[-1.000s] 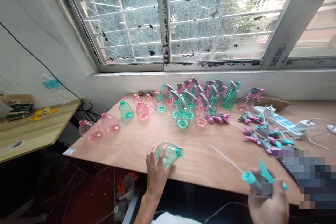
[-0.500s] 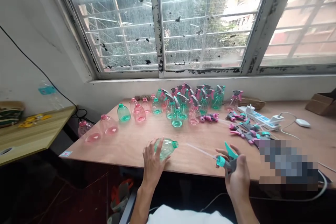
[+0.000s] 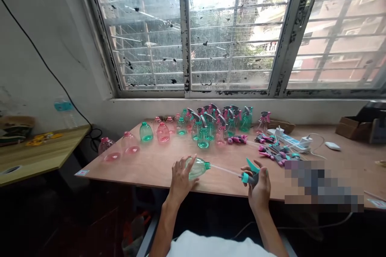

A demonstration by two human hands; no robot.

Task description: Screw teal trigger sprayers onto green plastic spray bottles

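Note:
My left hand [image 3: 181,174] is wrapped round a clear green bottle [image 3: 198,168], tilted on its side near the table's front edge with its neck to the right. In my right hand [image 3: 259,186] is a grey and teal spray trigger head [image 3: 251,174], its teal collar facing left. A thin clear tube runs from the collar to the bottle's mouth; its tip appears at or just inside the opening. Part of the trigger head is hidden by my fingers.
Pink and green open bottles [image 3: 163,132] stand at the left and back. Several bottles with spray heads [image 3: 203,134] are grouped by the window. Loose spray heads [image 3: 276,152], a power strip [image 3: 289,139] and a cardboard box [image 3: 351,128] lie to the right. A blurred patch covers the right front.
The trigger head has come left toward the bottle, and its tube tip has met the bottle's mouth. The gap between them is gone. The camera view has shifted slightly.

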